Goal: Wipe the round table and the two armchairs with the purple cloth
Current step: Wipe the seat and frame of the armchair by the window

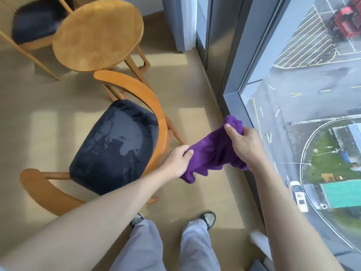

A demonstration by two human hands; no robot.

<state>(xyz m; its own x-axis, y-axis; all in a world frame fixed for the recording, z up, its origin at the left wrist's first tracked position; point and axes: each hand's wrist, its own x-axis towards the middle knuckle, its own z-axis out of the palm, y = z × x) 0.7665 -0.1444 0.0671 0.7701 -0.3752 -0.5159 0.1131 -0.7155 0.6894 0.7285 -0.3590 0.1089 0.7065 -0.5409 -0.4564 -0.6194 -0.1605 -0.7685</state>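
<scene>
A: Fingers [187, 153] of left hand [176, 163] pinching lower end of crumpled purple fleece cloth [211, 153]; right hand [244, 143] curled round upper end. Held in mid-air btwn the two, above floor beside window frame [232, 94].

B: Not touching near dark-cushioned wooden armchair [117, 145], just left of it. Round wooden table [97, 34] & second armchair [37, 22] further off.

A: Risks?

B: Probably bunched cloth wiping w/ poor contact; loose pinch could drop it.
</scene>
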